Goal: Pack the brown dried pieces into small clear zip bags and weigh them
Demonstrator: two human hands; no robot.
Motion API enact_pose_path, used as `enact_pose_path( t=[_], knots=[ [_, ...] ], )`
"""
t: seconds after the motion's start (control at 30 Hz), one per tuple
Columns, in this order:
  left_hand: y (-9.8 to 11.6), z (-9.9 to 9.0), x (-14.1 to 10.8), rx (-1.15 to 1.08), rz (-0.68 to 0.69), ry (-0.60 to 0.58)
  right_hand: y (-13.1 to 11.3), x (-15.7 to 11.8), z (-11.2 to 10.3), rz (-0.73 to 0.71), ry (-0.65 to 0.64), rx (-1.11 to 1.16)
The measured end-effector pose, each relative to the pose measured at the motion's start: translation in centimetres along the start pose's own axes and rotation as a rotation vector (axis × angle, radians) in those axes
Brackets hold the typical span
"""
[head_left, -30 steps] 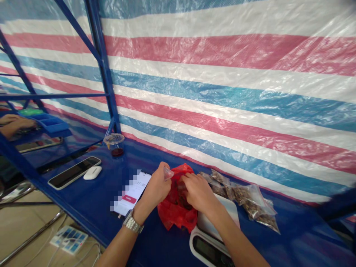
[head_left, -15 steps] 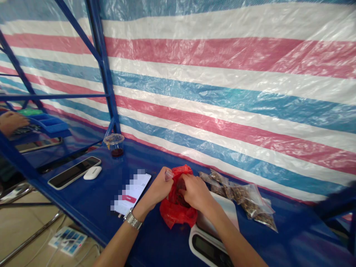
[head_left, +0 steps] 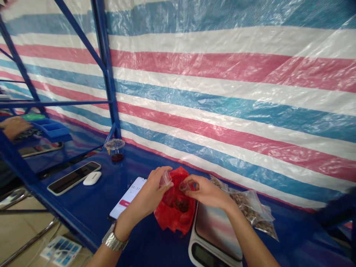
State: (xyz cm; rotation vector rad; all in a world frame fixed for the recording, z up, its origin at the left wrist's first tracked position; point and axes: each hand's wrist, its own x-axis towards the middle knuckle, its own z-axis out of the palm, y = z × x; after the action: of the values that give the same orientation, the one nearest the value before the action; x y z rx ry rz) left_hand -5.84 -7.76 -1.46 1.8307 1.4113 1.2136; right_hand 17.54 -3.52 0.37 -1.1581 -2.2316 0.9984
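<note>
An opened red plastic bag (head_left: 187, 221) lies on the blue table with dark brown dried material (head_left: 181, 204) inside. My left hand (head_left: 151, 193), with a metal watch at the wrist, pinches a small clear plastic bag (head_left: 166, 178) over the red bag's left side. On the other side, my right hand (head_left: 204, 189) holds a small clear cup (head_left: 184, 186) between thumb and fingers, above the dried material. A digital scale (head_left: 219, 230) sits partly under my right forearm. Filled clear zip bags (head_left: 247, 204) lie behind that forearm.
Left of my hands lie a lit phone (head_left: 129, 196), a white case (head_left: 92, 178) and a dark-screened phone (head_left: 73, 178). A lidded cup with dark liquid (head_left: 116, 151) stands near the frame post (head_left: 109, 92). Another person's hand (head_left: 15, 126) is at far left.
My right hand has come up out of the red bag and now shows the small clear cup. The red bag is spread wider, exposing its contents. The view has shifted slightly.
</note>
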Motion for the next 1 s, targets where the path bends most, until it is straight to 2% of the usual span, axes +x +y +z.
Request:
enact_pose_path(
  t=[0.07,0.13,0.27,0.33,0.5,0.63,0.77,0.9,0.93,1.0],
  knots=[
    [0.2,0.4,0.3,-0.046,-0.021,0.006,-0.5,-0.4,-0.8,-0.016,-0.008,0.023],
    [0.1,1.3,1.0,-0.099,-0.024,-0.036,-1.1,-0.7,-1.6,-0.035,0.029,0.008],
    [-0.5,3.7,2.1,-0.193,0.023,-0.085,-2.4,-1.1,-2.2,-0.059,0.230,-0.108],
    [-0.9,4.7,2.2,-0.223,0.029,-0.091,-3.1,-1.2,-1.8,-0.085,0.298,-0.204],
    [-1.7,6.1,1.9,-0.307,0.059,-0.096,-4.1,-0.8,0.3,-0.192,0.287,-0.476],
    [-1.8,6.1,1.7,-0.334,0.046,-0.099,-3.7,-0.3,1.3,-0.299,0.299,-0.590],
    [-1.7,5.9,1.5,-0.345,0.030,-0.097,-3.3,0.0,1.4,-0.355,0.332,-0.607],
    [-1.7,5.0,1.5,-0.358,0.036,-0.064,-3.3,0.0,0.7,-0.292,0.448,-0.547],
    [-1.6,4.6,1.4,-0.371,0.035,-0.037,-3.3,-0.1,0.5,-0.257,0.443,-0.542],
    [-1.1,3.6,0.7,-0.393,0.007,0.027,-3.3,-0.4,0.2,-0.199,0.323,-0.555]
  ],
)
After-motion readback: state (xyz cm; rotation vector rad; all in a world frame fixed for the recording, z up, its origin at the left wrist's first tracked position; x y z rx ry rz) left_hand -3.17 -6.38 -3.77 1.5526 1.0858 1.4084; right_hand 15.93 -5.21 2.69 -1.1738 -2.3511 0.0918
